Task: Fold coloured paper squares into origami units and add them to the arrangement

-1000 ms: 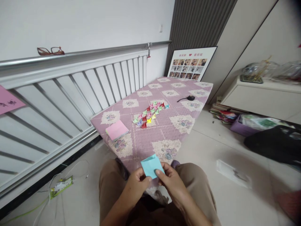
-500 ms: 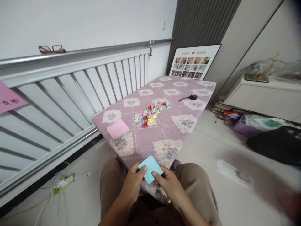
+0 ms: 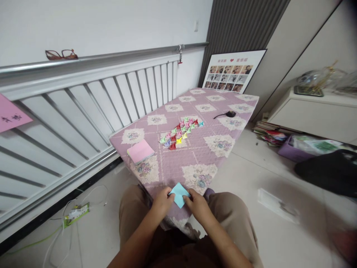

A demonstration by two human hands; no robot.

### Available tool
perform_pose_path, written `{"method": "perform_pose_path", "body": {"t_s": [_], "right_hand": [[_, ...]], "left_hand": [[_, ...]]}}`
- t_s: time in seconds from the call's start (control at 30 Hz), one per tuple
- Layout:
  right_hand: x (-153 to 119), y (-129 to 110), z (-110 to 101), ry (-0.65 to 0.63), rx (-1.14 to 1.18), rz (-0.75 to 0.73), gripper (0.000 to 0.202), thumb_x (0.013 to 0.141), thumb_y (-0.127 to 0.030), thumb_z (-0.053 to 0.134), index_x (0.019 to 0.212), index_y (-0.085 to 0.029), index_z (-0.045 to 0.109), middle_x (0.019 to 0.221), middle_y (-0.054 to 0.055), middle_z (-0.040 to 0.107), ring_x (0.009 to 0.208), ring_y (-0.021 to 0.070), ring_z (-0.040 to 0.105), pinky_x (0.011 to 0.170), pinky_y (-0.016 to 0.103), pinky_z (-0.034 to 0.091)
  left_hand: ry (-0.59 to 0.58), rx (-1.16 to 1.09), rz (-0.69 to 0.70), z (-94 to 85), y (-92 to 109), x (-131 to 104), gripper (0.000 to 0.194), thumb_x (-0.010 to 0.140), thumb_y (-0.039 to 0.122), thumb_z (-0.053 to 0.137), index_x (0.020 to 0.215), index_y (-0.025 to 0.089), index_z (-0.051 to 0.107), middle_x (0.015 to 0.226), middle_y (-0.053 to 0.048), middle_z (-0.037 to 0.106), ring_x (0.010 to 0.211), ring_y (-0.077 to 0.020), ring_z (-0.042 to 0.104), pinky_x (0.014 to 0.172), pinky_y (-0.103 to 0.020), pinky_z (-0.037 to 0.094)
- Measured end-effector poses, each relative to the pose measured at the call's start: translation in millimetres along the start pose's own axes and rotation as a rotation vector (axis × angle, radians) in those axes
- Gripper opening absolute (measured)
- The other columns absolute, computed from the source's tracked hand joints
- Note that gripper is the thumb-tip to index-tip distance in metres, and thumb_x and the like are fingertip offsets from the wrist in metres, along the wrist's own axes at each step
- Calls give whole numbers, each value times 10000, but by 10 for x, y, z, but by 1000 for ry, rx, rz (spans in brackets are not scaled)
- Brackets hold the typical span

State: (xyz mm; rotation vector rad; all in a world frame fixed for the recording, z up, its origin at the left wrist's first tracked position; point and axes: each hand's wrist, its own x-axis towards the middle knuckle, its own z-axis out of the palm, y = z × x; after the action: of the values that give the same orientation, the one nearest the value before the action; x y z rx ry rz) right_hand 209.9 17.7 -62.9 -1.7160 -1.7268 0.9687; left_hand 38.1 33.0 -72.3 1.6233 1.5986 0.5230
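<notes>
A light-blue square of folding paper is held between both hands above the near corner of the table, one corner pointing away from me. My left hand pinches its left corner, thumb on top. At the right corner, my right hand grips the paper with the thumb on its upper face. Fingers beneath the sheet are hidden. Farther up the cloth lie several small folded paper pieces in red, green, pink, yellow and blue, set in rows. To their left rests a stack of pink-topped paper sheets.
A floral tablecloth covers the table. A black tape measure lies at its right side, and a photo board leans at the far end. Glasses sit on the rail pipe; a power strip lies on the floor.
Both hands have shifted slightly away from me with the blue paper, which now looks smaller and held at its side corners. The view has tilted a little.
</notes>
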Motion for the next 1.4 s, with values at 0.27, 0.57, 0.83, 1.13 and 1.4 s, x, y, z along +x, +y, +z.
{"method": "perform_pose_path", "body": {"t_s": [0.27,0.57,0.83,1.13,1.4], "right_hand": [[148,130,75,23,-171,7,228,825,-213,466,1003,-169,601,816,54,670,730,177,603,687,265,404],[177,100,89,15,-258,56,316,857,-325,502,1124,-171,574,833,55,681,751,194,632,659,270,393],[180,46,111,-23,-390,76,349,863,-304,507,1196,-211,550,967,69,697,857,200,652,700,269,400],[186,92,131,-28,-441,16,331,883,-295,482,1198,-212,541,1051,79,675,879,199,650,719,271,410],[238,48,109,-9,-467,-72,312,865,-247,482,1161,-197,567,1085,85,625,891,191,625,731,264,416]], "left_hand": [[14,277,-11,-43,53,197,184,840,260,541,985,175,614,921,-72,673,876,-214,606,785,-301,396],[159,543,90,78,-4,103,307,869,289,547,1155,180,522,1096,-86,579,973,-228,553,801,-314,416],[70,697,436,142,-84,110,201,939,257,442,918,202,634,977,-59,597,959,-225,494,848,-367,389],[-70,645,493,197,-284,-190,552,879,431,523,1387,259,392,1461,-69,381,1328,-284,310,1100,-517,205],[-171,612,455,217,-423,-240,662,869,467,493,1460,275,265,1553,-59,195,1416,-301,157,1125,-588,74]]}}
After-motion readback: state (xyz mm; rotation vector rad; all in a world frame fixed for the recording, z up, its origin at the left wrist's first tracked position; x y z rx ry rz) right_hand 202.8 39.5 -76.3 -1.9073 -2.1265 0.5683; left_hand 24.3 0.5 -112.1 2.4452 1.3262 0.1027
